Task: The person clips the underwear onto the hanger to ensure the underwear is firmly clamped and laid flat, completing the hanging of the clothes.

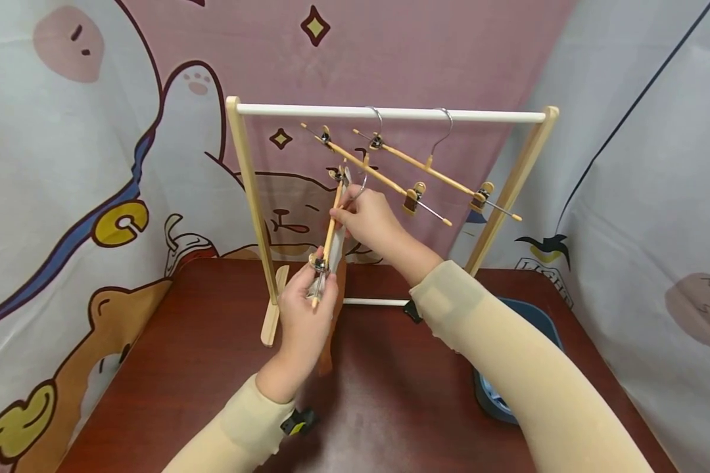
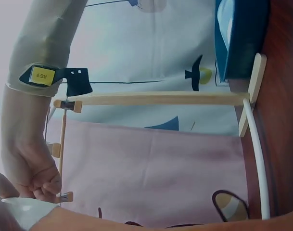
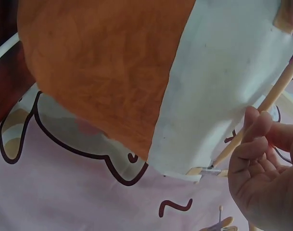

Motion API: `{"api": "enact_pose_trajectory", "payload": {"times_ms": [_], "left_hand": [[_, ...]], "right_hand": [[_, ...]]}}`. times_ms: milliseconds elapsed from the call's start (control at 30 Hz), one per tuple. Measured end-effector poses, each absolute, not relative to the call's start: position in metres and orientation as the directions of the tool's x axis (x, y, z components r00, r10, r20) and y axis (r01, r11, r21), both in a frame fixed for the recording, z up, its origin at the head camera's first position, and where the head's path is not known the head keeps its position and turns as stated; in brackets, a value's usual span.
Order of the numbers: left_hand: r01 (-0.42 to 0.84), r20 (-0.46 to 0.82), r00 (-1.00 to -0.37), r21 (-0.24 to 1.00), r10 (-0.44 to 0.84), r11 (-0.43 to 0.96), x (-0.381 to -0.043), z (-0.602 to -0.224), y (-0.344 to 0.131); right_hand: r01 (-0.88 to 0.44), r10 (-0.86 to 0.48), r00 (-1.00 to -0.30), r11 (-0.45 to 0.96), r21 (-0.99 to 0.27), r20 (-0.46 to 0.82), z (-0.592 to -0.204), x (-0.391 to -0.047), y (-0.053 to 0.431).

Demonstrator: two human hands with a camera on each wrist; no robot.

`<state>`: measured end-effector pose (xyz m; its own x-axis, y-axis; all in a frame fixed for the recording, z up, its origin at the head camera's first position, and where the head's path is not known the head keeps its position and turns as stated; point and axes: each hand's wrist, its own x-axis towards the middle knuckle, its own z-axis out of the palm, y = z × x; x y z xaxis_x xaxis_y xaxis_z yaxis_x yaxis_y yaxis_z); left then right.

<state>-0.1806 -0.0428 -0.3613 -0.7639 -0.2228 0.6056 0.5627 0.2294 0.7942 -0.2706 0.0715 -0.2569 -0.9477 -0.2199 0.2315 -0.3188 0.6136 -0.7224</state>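
Observation:
A wooden clip hanger (image 1: 332, 226) is held end-on above the table, in front of the rack. My right hand (image 1: 369, 213) pinches its bar near the middle, beside the metal hook. My left hand (image 1: 302, 305) holds the near end around the clip, with white cloth between thumb and fingers. Below hangs an orange cloth piece (image 3: 103, 62) with a broad white band (image 3: 209, 72) along its top. The far clip (image 3: 199, 171) grips the band's edge in the right wrist view. The left hand mostly hides the near clip.
A wooden rack with a white rod (image 1: 307, 110) stands on the dark red table (image 1: 213, 381). Two bare clip hangers hang from it, one in front (image 1: 367, 167) and one to the right (image 1: 426, 165). A blue bin (image 1: 538, 318) at right holds light cloth, partly behind my right sleeve.

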Motion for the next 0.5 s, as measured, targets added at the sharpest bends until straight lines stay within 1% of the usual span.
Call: {"api": "enact_pose_trajectory", "payload": {"times_ms": [100, 233, 367, 500], "left_hand": [[0.59, 0.67, -0.718, 0.731, -0.192, 0.343, -0.177, -0.36, -0.044], [0.579, 0.696, -0.698, 0.688, -0.17, 0.438, -0.172, -0.357, -0.044], [0.566, 0.687, -0.708, 0.692, -0.165, 0.448, -0.17, -0.356, -0.044], [0.569, 0.691, -0.702, 0.691, -0.175, 0.446, -0.167, -0.355, -0.043]], "right_hand": [[-0.33, -0.243, -0.944, 0.634, -0.699, 0.225, -0.254, -0.27, 0.072], [-0.338, -0.27, -0.94, 0.671, -0.659, 0.207, -0.248, -0.269, 0.071], [-0.327, -0.285, -0.943, 0.699, -0.636, 0.172, -0.243, -0.267, 0.069], [-0.312, -0.286, -0.947, 0.706, -0.636, 0.146, -0.24, -0.265, 0.067]]}}
